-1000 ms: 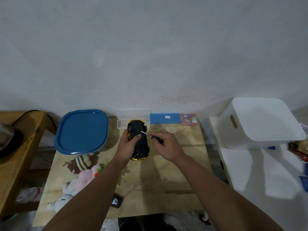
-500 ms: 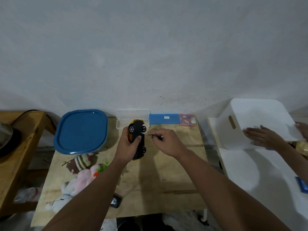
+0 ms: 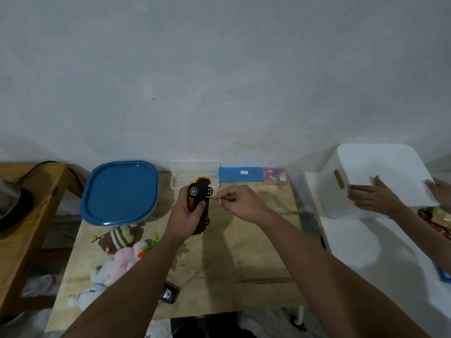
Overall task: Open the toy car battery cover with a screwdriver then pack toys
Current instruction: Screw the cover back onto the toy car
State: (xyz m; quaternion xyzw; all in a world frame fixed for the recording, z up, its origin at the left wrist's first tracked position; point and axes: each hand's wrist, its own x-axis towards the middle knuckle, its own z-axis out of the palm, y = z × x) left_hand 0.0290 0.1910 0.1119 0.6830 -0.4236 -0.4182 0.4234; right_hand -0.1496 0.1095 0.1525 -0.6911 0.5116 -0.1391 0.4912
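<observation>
Held the toy car [image 3: 199, 198] above the wooden worktop [image 3: 234, 259] in the left hand [image 3: 186, 215], tilted on its side with the black underside and wheels turned to the right. Wrapped the left fingers round the orange body, thumb [image 3: 200, 205] pressed on the black underside. Pinched the screwdriver [image 3: 217, 197] in the right hand [image 3: 240, 203], fingers curled close together round the handle, the thin metal shaft pointing left with its tip touching the car's underside. Could not tell if the battery cover was open, too small to see.

Lay at the back edge of the worktop, against the wall: a clear plastic case [image 3: 194, 174] standing open just behind the car, a blue case [image 3: 240, 174] beside it, then a small pink packet [image 3: 274, 175]. Rested a big blue lid [image 3: 119, 191] on the back left corner. Lay below it a brown soft toy with a striped hat [image 3: 119, 237], touching a pink and white soft toy [image 3: 117, 264]. Sat near the front edge a small black object [image 3: 169, 292], partly hidden by the left forearm.

Stood to the right a white table [image 3: 366, 252] with a white box [image 3: 375, 176] on it. Rested on the box another person's hand [image 3: 375, 197], fingers straight and flat, and a second hand [image 3: 440, 191] at the picture's edge.
</observation>
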